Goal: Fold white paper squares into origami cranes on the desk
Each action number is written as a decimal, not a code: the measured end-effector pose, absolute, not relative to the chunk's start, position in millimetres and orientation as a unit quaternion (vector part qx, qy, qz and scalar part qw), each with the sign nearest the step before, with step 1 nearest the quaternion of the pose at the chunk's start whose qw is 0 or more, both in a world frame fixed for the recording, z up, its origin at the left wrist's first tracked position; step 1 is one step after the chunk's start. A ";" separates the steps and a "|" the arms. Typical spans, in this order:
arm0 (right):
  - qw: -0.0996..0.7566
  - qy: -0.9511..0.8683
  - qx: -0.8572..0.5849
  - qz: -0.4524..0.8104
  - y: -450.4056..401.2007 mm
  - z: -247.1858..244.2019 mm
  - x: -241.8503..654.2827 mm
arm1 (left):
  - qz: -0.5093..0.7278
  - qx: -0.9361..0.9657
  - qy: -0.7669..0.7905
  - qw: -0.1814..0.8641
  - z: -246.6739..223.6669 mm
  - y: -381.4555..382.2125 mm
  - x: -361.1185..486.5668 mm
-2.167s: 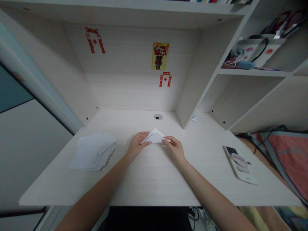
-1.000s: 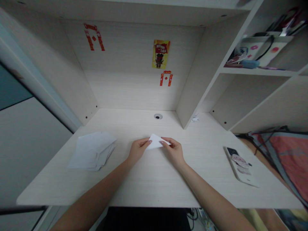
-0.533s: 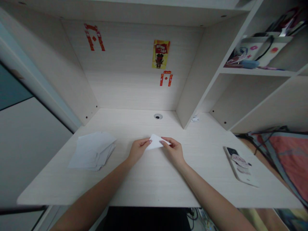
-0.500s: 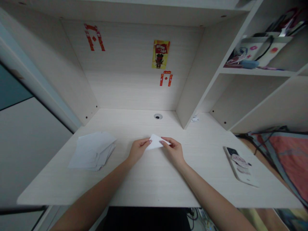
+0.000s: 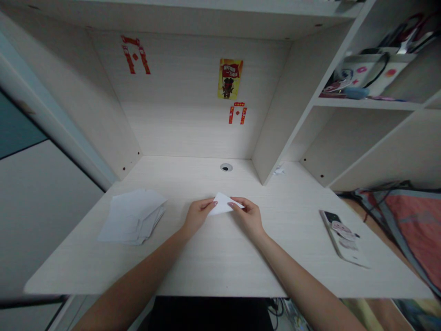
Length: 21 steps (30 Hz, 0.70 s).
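A small piece of white folded paper [image 5: 221, 204] is held between both hands above the middle of the desk. My left hand [image 5: 199, 213] pinches its left edge between thumb and fingers. On the right side, my right hand [image 5: 248, 216] grips the paper in the same way, thumb in front and fingers behind. The paper looks roughly triangular, with a point at the top. To the left on the desk lies a loose stack of white paper sheets [image 5: 129, 216].
A phone [image 5: 344, 239] in a pale case lies on the right of the desk [image 5: 213, 271]. A divider panel [image 5: 292, 92] rises behind my right hand. Shelves at the upper right hold a pen holder [image 5: 375, 71]. A cable hole [image 5: 226, 168] is near the back wall.
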State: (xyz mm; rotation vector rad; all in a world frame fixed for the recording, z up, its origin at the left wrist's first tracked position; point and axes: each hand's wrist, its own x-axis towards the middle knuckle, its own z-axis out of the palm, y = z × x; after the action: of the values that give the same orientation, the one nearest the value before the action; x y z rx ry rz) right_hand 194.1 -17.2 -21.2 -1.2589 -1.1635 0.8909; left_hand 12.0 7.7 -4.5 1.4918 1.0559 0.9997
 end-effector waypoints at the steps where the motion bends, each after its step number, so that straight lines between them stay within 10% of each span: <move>1: 0.570 -0.496 -0.535 0.378 -17.4 -20.8 194.0 | 0.415 0.620 0.436 0.503 -4.8 7.9 12.0; 21: 0.561 -0.508 -0.530 0.382 -16.1 -20.9 194.0 | 0.408 0.618 0.449 0.499 -0.7 6.0 13.2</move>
State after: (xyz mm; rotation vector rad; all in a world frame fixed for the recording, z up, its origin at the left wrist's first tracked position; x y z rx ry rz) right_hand 194.0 -16.1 -20.9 -1.2484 -1.1972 0.8992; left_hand 13.2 6.0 -0.7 1.4961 1.0873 0.9881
